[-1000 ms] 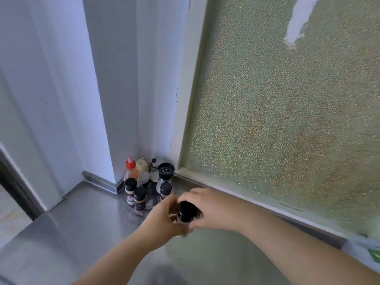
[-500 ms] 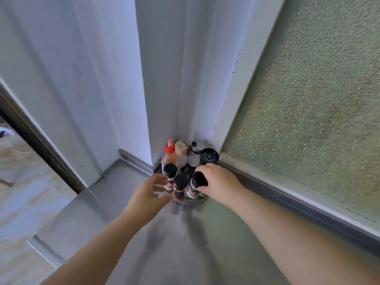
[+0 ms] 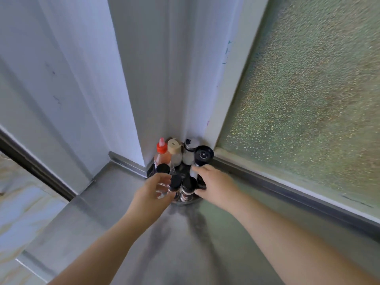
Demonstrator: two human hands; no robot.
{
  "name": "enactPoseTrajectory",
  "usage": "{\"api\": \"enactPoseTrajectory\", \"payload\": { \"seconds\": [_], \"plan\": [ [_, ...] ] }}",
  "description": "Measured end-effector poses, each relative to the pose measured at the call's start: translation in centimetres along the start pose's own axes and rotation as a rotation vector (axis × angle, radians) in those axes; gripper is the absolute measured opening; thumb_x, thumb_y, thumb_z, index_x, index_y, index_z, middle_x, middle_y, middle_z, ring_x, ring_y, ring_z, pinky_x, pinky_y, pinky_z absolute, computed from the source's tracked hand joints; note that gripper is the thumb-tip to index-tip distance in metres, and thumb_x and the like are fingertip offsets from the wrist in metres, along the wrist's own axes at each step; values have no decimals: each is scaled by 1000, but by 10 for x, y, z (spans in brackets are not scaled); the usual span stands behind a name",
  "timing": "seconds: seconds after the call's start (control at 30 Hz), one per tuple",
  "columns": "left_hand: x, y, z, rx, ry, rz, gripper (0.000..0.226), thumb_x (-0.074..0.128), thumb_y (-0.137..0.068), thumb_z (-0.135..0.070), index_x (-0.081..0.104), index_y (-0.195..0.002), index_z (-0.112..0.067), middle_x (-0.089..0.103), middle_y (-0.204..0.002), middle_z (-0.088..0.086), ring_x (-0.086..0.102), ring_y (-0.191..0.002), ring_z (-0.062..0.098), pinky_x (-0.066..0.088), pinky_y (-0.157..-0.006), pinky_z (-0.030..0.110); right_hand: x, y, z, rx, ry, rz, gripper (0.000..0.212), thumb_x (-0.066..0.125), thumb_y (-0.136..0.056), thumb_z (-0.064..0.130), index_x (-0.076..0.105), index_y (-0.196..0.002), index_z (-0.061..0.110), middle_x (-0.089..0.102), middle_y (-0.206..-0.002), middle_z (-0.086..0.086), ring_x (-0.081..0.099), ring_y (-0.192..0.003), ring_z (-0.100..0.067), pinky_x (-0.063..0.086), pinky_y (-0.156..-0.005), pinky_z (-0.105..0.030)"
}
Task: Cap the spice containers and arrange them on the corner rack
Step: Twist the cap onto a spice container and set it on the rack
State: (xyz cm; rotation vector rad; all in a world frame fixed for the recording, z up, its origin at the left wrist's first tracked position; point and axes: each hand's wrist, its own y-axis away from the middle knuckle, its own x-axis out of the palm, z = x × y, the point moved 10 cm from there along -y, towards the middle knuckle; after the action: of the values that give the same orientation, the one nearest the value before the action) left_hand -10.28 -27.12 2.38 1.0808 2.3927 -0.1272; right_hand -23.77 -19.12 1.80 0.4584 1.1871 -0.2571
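Observation:
A round dark corner rack (image 3: pixel 186 201) sits in the counter's corner. At its back stand a red-capped sauce bottle (image 3: pixel 162 155), a beige-capped bottle (image 3: pixel 174 148), a clear shaker (image 3: pixel 190 150) and a black grinder (image 3: pixel 203 156). Three black-capped spice jars (image 3: pixel 163 168), (image 3: pixel 175 182), (image 3: pixel 188 186) stand in front. My right hand (image 3: pixel 218 186) curls round another dark-capped jar (image 3: pixel 200 182) at the rack's right front, mostly hidden. My left hand (image 3: pixel 150 192) has loosely spread fingers at the left front jars and grips nothing.
The steel counter (image 3: pixel 123 223) runs from the corner toward me, with its edge at the lower left. White wall panels (image 3: pixel 82 79) close the left and back. A frosted glass window (image 3: pixel 308 99) with a metal sill stands on the right.
A second ago both hands held a black-capped jar above the counter. My right hand carried it to the rack's right front. My left hand let go and reached to the left front jars.

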Motion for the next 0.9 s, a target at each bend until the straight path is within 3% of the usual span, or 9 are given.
{"api": "enactPoseTrajectory", "payload": {
  "seconds": [0.1, 0.2, 0.37, 0.47, 0.53, 0.63, 0.73, 0.9],
  "plan": [
    [23, 0, -35, 81, -34, -13, 35, 65, -79, -11, 53, -109, -27, 61, -102, -9, 57, -94, 8, 41, -80, 16, -29, 43, -25, 49, -87, -80, 59, 62, -84, 32, 39, -139, 27, 49, -132, 0, 58, -107, -24, 48, -86, -34],
    [73, 6, -77, 193, -73, 63, 38, 66, -78, -10, 54, -112, -20, 60, -104, -5, 56, -97, 12, 40, -85, 23, -40, 108, -72, 137, -98, -76, 58, 60, -88, 32, 39, -141, 24, 49, -136, -2, 54, -114, -21, 39, -92, -27],
    [209, 53, -142, 366, -130, 340, 47, 67, -78, -13, 47, -120, -16, 60, -101, -4, 56, -92, 10, 40, -82, 20, -42, 242, -179, 414, -121, -78, 57, 58, -89, 33, 38, -141, 21, 46, -141, -2, 45, -126, -17, 29, -99, -21],
    [301, 98, -174, 440, -125, 549, 49, 68, -78, -12, 45, -121, -15, 60, -101, -2, 54, -88, 5, 37, -76, 9, -43, 325, -235, 572, -152, -126, 56, 58, -89, 32, 40, -141, 19, 46, -141, -4, 44, -127, -20, 30, -102, -23],
    [357, 131, -191, 481, -151, 672, 49, 67, -78, -15, 44, -122, -19, 58, -102, -5, 53, -89, 1, 38, -79, 12, -43, 378, -266, 651, -148, -136, 56, 57, -89, 31, 40, -140, 16, 45, -140, -7, 43, -127, -23, 30, -103, -25],
    [428, 176, -208, 495, -156, 814, 50, 68, -77, -15, 44, -121, -20, 54, -103, -7, 53, -90, 4, 37, -73, 7, -36, 449, -312, 765, -137, -163, 53, 51, -82, 39, 49, -130, 16, 53, -126, -7, 48, -118, -28, 38, -96, -32],
    [483, 212, -220, 477, -147, 906, 50, 69, -75, -12, 43, -115, -25, 53, -108, -3, 52, -92, 10, 37, -74, 12, -25, 508, -348, 843, -189, -186, 41, 49, -77, 39, 58, -113, 21, 59, -111, -4, 55, -108, -28, 42, -87, -34],
    [542, 239, -220, 366, -136, 960, 68, 68, -59, -30, 42, -121, -22, 50, -113, -8, 50, -98, 11, 35, -83, 20, -13, 573, -382, 960, -236, -235, 53, 57, -85, 22, 42, -135, 19, 51, -127, -7, 50, -117, -26, 42, -97, -39]
  ]
}}
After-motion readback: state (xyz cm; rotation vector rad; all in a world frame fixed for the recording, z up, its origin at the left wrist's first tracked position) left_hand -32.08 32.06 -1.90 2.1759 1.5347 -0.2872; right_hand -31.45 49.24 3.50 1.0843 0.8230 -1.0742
